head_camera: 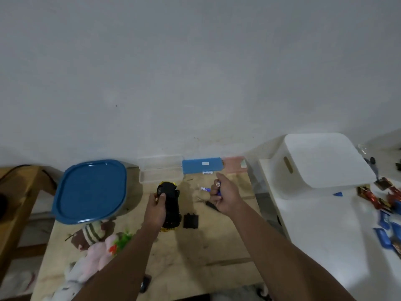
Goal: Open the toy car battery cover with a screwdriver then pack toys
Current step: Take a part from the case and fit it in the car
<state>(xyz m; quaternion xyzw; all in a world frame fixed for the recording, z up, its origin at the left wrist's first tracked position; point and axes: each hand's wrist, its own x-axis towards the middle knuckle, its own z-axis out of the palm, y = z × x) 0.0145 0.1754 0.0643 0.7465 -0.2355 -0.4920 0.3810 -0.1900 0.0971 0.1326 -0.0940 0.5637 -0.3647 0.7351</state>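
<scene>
On the wooden table [184, 257], the left hand [155, 210] grips the upturned toy car [171, 205], whose black battery cover [190, 221] lies just beside it. Right hand [225, 195] is closed around a blue battery [218, 186], raised above the table.

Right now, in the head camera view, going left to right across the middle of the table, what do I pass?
Blue lid → left hand on the upturned toy car → black battery cover lying loose on the table → right hand holding a battery → white storage box.
</scene>
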